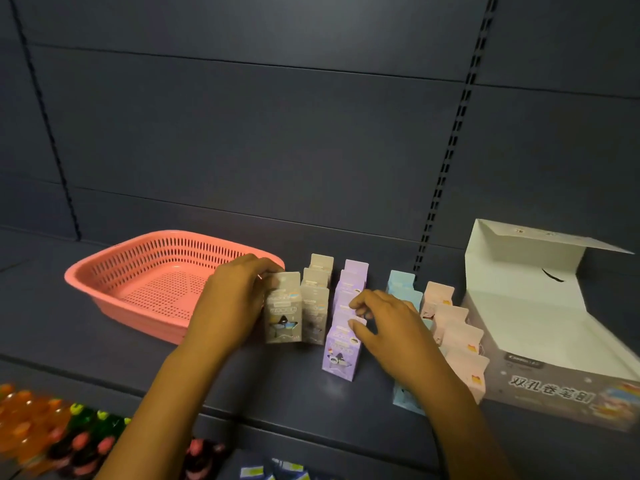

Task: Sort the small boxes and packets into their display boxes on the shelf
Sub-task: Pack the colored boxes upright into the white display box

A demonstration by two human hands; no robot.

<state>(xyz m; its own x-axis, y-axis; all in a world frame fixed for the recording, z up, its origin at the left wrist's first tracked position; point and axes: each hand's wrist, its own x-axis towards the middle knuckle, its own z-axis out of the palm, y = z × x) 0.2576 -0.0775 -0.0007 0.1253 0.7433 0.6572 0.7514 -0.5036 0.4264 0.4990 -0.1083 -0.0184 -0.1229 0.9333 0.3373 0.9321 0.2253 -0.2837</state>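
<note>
Two bare forearms and hands point(239, 299), no sleeves, rings or watch.

The display box point(554, 386) front reads "双孔卷笔刨"; print on the small boxes point(341, 351) is illegible.

Four small grey cardboard boxes point(313, 315), at least four lilac boxes point(341, 353), four pink boxes point(462, 337), one pink plastic basket point(138, 268), one open display box point(561, 382) counted.
</note>
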